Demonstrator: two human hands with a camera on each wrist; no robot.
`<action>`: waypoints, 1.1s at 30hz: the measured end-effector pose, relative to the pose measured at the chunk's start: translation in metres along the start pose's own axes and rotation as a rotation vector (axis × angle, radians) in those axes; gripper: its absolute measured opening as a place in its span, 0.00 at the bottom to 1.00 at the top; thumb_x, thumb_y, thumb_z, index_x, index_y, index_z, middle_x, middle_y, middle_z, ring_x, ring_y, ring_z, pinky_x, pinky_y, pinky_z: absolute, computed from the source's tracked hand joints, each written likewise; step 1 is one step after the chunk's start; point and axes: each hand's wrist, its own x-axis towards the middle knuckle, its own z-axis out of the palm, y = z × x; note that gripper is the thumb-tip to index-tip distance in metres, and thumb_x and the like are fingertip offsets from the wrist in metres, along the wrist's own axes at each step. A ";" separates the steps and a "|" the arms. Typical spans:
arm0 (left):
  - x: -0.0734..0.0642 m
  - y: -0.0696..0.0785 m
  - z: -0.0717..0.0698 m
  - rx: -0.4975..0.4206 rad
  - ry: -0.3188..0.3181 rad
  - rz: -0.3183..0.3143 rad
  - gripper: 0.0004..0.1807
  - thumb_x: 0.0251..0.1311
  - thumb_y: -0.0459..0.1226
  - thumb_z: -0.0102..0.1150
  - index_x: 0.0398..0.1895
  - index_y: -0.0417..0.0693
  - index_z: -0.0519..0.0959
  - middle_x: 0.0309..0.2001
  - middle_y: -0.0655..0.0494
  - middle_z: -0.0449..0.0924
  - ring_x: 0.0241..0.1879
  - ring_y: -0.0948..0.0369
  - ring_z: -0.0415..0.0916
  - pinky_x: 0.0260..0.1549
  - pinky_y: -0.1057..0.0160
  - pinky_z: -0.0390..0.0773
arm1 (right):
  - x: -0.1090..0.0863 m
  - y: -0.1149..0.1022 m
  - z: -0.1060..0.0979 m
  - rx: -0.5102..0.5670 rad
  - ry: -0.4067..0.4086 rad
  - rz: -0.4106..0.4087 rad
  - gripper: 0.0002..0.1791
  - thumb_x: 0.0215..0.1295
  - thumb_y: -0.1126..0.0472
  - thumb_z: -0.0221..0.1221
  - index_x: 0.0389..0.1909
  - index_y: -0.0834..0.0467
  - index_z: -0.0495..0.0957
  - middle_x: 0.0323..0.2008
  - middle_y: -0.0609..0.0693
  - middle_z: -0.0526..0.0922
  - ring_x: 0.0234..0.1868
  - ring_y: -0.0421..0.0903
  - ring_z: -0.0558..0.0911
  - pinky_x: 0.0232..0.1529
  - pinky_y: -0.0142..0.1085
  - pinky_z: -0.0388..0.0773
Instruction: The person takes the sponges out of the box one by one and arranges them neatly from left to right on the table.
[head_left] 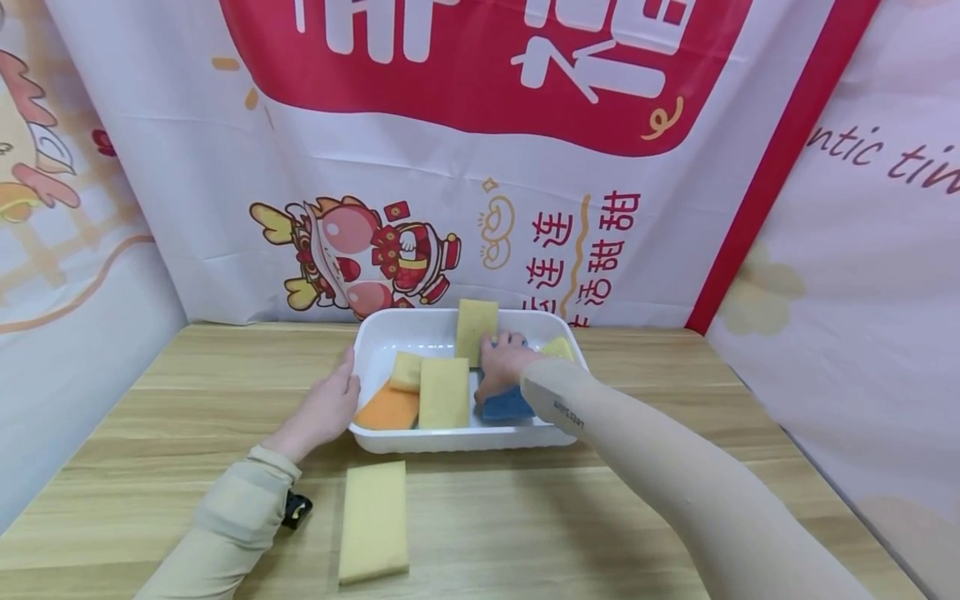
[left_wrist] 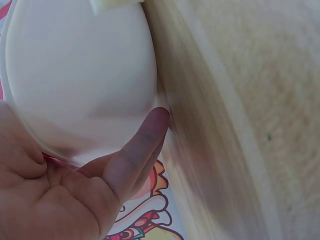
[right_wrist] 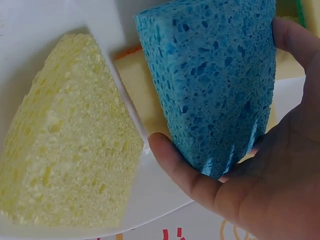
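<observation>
Right hand [head_left: 508, 367] pinches blue sponge [right_wrist: 210, 75] — white tray [head_left: 465, 440] against the straight-fingered left hand [head_left: 327, 408].
Likely positioning the sponge — next calls for easing that pinch.

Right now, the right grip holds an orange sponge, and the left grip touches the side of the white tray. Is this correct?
Not quite: the sponge in the right grip is blue, as the right wrist view shows. The left grip does touch the side of the white tray.
</observation>
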 end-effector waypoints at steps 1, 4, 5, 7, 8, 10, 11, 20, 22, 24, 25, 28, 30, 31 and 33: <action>0.000 0.000 0.000 -0.001 0.000 0.002 0.32 0.78 0.39 0.27 0.76 0.32 0.34 0.73 0.30 0.46 0.69 0.38 0.54 0.64 0.39 0.58 | -0.001 0.000 -0.001 -0.004 -0.003 0.001 0.63 0.50 0.35 0.68 0.78 0.59 0.44 0.69 0.68 0.55 0.67 0.63 0.58 0.60 0.56 0.69; 0.000 0.000 0.000 -0.004 -0.001 0.004 0.32 0.78 0.39 0.27 0.76 0.32 0.35 0.73 0.30 0.46 0.69 0.37 0.51 0.66 0.40 0.54 | -0.001 0.001 -0.002 -0.013 -0.015 0.002 0.62 0.50 0.35 0.67 0.78 0.58 0.45 0.68 0.67 0.56 0.66 0.61 0.60 0.58 0.54 0.71; 0.000 0.000 0.000 -0.006 -0.002 0.003 0.32 0.78 0.39 0.27 0.76 0.32 0.34 0.73 0.30 0.45 0.69 0.37 0.51 0.66 0.40 0.54 | -0.001 0.001 -0.003 -0.014 -0.016 0.001 0.62 0.50 0.36 0.68 0.78 0.58 0.46 0.68 0.67 0.57 0.65 0.61 0.61 0.57 0.54 0.72; 0.000 0.000 0.000 -0.007 -0.001 0.005 0.32 0.78 0.39 0.27 0.76 0.32 0.35 0.73 0.30 0.45 0.70 0.37 0.50 0.66 0.40 0.53 | -0.001 0.002 -0.005 -0.011 -0.021 0.000 0.61 0.49 0.36 0.68 0.78 0.58 0.47 0.67 0.66 0.58 0.64 0.60 0.61 0.57 0.54 0.72; 0.000 0.000 0.000 -0.005 -0.001 0.006 0.32 0.78 0.39 0.27 0.76 0.32 0.35 0.73 0.30 0.45 0.70 0.37 0.50 0.66 0.40 0.53 | 0.000 0.003 -0.005 -0.011 -0.029 0.001 0.61 0.49 0.37 0.68 0.78 0.58 0.48 0.67 0.66 0.59 0.64 0.60 0.61 0.58 0.54 0.71; 0.000 0.001 0.000 -0.003 -0.001 0.004 0.32 0.78 0.39 0.27 0.76 0.32 0.35 0.73 0.30 0.45 0.69 0.37 0.51 0.66 0.40 0.53 | 0.002 0.004 -0.006 -0.010 -0.042 -0.001 0.61 0.49 0.37 0.69 0.78 0.57 0.49 0.67 0.65 0.59 0.64 0.59 0.61 0.58 0.55 0.71; 0.000 0.001 0.000 -0.003 -0.002 0.003 0.32 0.78 0.39 0.27 0.76 0.32 0.35 0.73 0.30 0.46 0.69 0.37 0.51 0.66 0.40 0.53 | 0.004 0.005 -0.006 -0.007 -0.050 0.001 0.62 0.48 0.37 0.70 0.78 0.57 0.48 0.67 0.65 0.59 0.65 0.59 0.61 0.59 0.55 0.70; -0.002 0.001 0.000 -0.017 -0.002 0.002 0.32 0.78 0.38 0.28 0.76 0.32 0.35 0.73 0.30 0.45 0.70 0.37 0.50 0.66 0.40 0.52 | 0.010 0.012 -0.009 0.022 -0.099 -0.003 0.63 0.46 0.38 0.71 0.78 0.54 0.48 0.67 0.62 0.60 0.63 0.56 0.62 0.60 0.53 0.68; -0.002 0.001 0.000 -0.021 -0.003 0.001 0.32 0.78 0.38 0.27 0.76 0.32 0.34 0.73 0.30 0.45 0.70 0.37 0.50 0.66 0.40 0.52 | 0.009 0.012 -0.010 0.028 -0.098 -0.006 0.63 0.45 0.38 0.72 0.78 0.55 0.49 0.65 0.61 0.62 0.61 0.56 0.63 0.60 0.53 0.69; -0.002 0.001 0.000 -0.027 -0.010 -0.005 0.32 0.78 0.39 0.27 0.76 0.33 0.34 0.73 0.30 0.44 0.70 0.38 0.50 0.66 0.40 0.52 | 0.008 0.012 -0.011 0.033 -0.101 -0.006 0.63 0.45 0.37 0.72 0.78 0.55 0.50 0.64 0.61 0.64 0.60 0.55 0.64 0.59 0.52 0.69; -0.002 0.001 0.000 -0.030 -0.013 -0.008 0.32 0.78 0.39 0.27 0.76 0.34 0.33 0.73 0.30 0.44 0.70 0.38 0.49 0.66 0.40 0.52 | 0.007 0.012 -0.012 0.037 -0.102 -0.004 0.62 0.45 0.37 0.72 0.78 0.54 0.51 0.63 0.60 0.64 0.59 0.54 0.64 0.59 0.51 0.69; -0.001 0.001 0.001 -0.034 -0.018 -0.011 0.32 0.78 0.39 0.27 0.76 0.34 0.33 0.74 0.31 0.43 0.70 0.38 0.49 0.66 0.40 0.51 | 0.005 0.012 -0.013 0.046 -0.101 0.002 0.61 0.46 0.37 0.72 0.77 0.54 0.52 0.61 0.59 0.66 0.58 0.53 0.65 0.58 0.51 0.70; -0.001 0.001 0.001 -0.032 -0.016 -0.008 0.32 0.78 0.39 0.27 0.76 0.34 0.33 0.74 0.31 0.43 0.70 0.38 0.49 0.66 0.40 0.51 | 0.004 0.012 -0.013 0.051 -0.098 0.003 0.61 0.46 0.37 0.72 0.77 0.54 0.52 0.60 0.59 0.66 0.57 0.53 0.66 0.58 0.51 0.70; -0.001 0.001 0.001 -0.032 -0.015 -0.007 0.32 0.78 0.39 0.27 0.76 0.34 0.33 0.74 0.31 0.43 0.70 0.38 0.49 0.66 0.40 0.51 | 0.003 0.012 -0.014 0.053 -0.096 0.003 0.60 0.46 0.38 0.71 0.77 0.54 0.52 0.60 0.59 0.66 0.57 0.53 0.66 0.58 0.50 0.70; -0.001 0.001 0.001 -0.028 -0.011 -0.005 0.32 0.78 0.39 0.27 0.76 0.33 0.34 0.73 0.30 0.44 0.70 0.37 0.49 0.66 0.40 0.51 | 0.005 0.013 -0.013 0.052 -0.098 0.001 0.60 0.47 0.38 0.71 0.77 0.54 0.52 0.60 0.59 0.66 0.58 0.54 0.65 0.58 0.51 0.69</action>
